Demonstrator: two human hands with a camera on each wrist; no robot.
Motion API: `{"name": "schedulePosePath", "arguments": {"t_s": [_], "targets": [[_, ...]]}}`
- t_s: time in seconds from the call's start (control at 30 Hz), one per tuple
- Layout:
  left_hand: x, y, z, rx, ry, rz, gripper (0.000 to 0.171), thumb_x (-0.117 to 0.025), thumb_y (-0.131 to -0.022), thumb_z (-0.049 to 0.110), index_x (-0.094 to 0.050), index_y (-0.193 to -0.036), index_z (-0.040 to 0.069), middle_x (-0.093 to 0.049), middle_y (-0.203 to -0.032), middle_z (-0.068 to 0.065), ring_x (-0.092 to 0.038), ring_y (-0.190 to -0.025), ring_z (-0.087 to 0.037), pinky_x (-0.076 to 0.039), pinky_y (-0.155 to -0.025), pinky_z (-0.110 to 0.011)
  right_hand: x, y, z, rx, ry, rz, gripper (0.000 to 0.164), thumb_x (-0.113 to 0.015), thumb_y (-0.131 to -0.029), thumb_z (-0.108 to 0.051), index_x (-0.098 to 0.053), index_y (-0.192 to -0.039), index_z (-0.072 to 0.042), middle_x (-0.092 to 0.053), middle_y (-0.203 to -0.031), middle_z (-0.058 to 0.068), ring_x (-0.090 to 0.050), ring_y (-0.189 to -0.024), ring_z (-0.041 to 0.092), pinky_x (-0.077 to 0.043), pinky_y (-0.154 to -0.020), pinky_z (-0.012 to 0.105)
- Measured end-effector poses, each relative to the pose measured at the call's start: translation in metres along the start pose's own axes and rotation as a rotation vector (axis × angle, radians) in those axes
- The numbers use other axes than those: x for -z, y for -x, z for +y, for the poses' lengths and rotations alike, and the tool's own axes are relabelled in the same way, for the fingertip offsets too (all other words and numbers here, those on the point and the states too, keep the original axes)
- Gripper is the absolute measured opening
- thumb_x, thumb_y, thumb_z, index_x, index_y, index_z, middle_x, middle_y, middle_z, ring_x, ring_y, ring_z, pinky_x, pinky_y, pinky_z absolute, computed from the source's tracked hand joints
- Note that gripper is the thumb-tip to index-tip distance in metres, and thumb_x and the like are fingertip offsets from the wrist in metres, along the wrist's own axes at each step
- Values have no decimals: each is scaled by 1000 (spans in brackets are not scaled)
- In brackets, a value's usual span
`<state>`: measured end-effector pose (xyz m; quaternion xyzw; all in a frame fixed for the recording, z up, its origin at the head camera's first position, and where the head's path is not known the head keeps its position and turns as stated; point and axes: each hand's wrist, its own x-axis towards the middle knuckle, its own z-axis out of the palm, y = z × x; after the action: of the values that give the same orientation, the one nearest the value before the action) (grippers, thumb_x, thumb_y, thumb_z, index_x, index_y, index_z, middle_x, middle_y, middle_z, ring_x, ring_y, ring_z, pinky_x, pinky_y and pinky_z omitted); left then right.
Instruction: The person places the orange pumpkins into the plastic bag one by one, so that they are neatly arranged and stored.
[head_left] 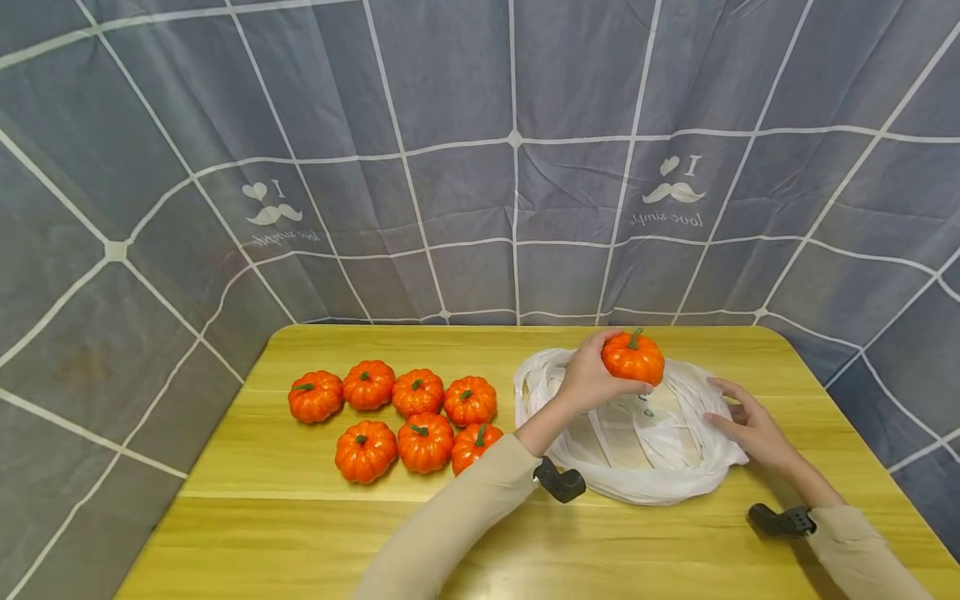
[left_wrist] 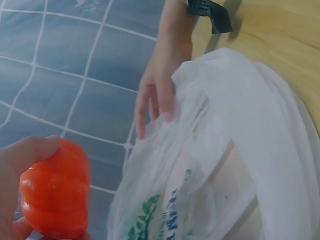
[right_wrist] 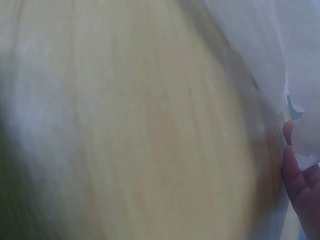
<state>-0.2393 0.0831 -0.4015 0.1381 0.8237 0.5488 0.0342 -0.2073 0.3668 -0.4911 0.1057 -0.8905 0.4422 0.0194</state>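
Left fingers (head_left: 597, 340) round pumpkin (head_left: 634, 361) near bag (head_left: 663, 486).

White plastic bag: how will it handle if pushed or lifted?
The white plastic bag is probably floppy: it slumps in creases. Itself likely light: it looks thin, partly see-through. Pushed, its loose, bunched rim would probably crumple.

The person's left arm (head_left: 457, 517) slants forward and to the right; the left hand (head_left: 592, 375) is set in a grip, thumb and fingers spread around; the right arm (head_left: 862, 546) angles forward and to the left; the right hand (head_left: 756, 427) points inward, thumb parted from loosely extended fingers.
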Motion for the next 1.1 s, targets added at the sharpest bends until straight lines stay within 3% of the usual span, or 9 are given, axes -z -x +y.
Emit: {"name": "schedulePosePath", "arguments": {"t_s": [0.2, 0.4, 0.63, 0.87, 1.03, 1.1], "targets": [[-17, -9, -6, 28, 17, -3, 80, -88, -64, 23, -51, -134, 19, -60, -127, 1, -58, -107, -11, -47, -88, -22, -2, -3, 0, -6, -6, -3, 62, -61, -94, -12, -29, -144, 3, -35, -136, 36, -48, -87, -17, -52, -65, 17], [-37, -14, -7, 92, 91, 35, 80, -89, -62, 21, -51, -133, 19, -61, -121, 4, -58, -101, -8, -47, -86, -22, 0, -2, 3, 5, 16, 11, 62, -62, -93, -13, -30, -145, 0, -37, -134, 31, -50, -88, -14, -52, -66, 17], [-61, -16, -11, 141, 36, 71, 80, -91, -61, 22, -52, -130, 19, -61, -120, 4, -58, -102, -9, -48, -88, -23, 0, 0, 3, 23, 8, 14, 58, -60, -94, -9, -31, -144, 1, -39, -129, 28, -50, -86, -16, -53, -62, 20], [-81, -16, -10, 186, -11, 132, 79, -92, -58, 24, -53, -126, 23, -59, -115, 6, -54, -103, -9, -46, -88, -24, 2, 1, 3, 31, -4, 18, 57, -60, -94, -8, -33, -143, 0, -44, -125, 4, -53, -84, -13, -53, -60, 22], [-86, -16, -11, 206, -22, 145, 77, -91, -60, 23, -52, -127, 24, -58, -118, 5, -53, -107, -11, -46, -90, -26, 2, 0, 1, 33, -7, -1, 57, -59, -94, -7, -31, -144, 1, -40, -131, 28, -51, -84, -13, -52, -60, 21], [-87, -17, -13, 203, -32, 147, 77, -91, -60, 23, -52, -127, 24, -57, -119, 4, -52, -109, -12, -46, -91, -27, 2, -1, 1, 28, -15, -10, 58, -58, -94, -7, -30, -144, 1, -38, -132, 33, -51, -84, -13, -53, -60, 21]]}}
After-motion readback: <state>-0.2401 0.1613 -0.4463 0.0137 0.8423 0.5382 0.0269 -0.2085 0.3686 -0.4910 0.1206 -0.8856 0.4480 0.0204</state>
